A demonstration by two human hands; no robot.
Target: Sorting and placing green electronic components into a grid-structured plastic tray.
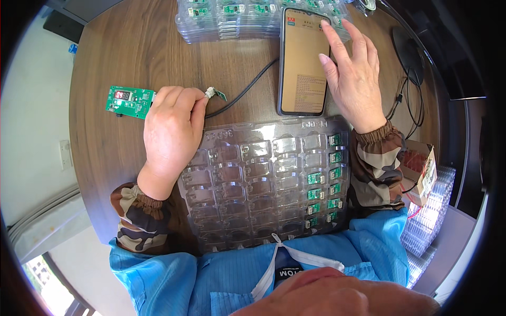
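Observation:
My left hand (174, 118) is closed in a pinch, with a white wire connector (210, 92) sticking out from its fingertips. A small green circuit board (220, 96) is at the connector's outer end. Left of the hand lies a larger green circuit board (129, 101) with a lit red digit display; its right end is hidden behind the fingers. My right hand (354, 79) has its fingers spread over the upper right of a smartphone (303, 66), the index fingertip at the screen. In front of me a clear plastic tray (258, 179) holds several small green boards at its right side.
A stack of clear trays (226, 29) with green boards stands at the far edge. A black cable (245, 95) runs to the phone. At right are a monitor stand (408, 55), a cardboard box (419, 171) and more stacked clear trays (435, 210). The wooden desk (100, 63) curves at left.

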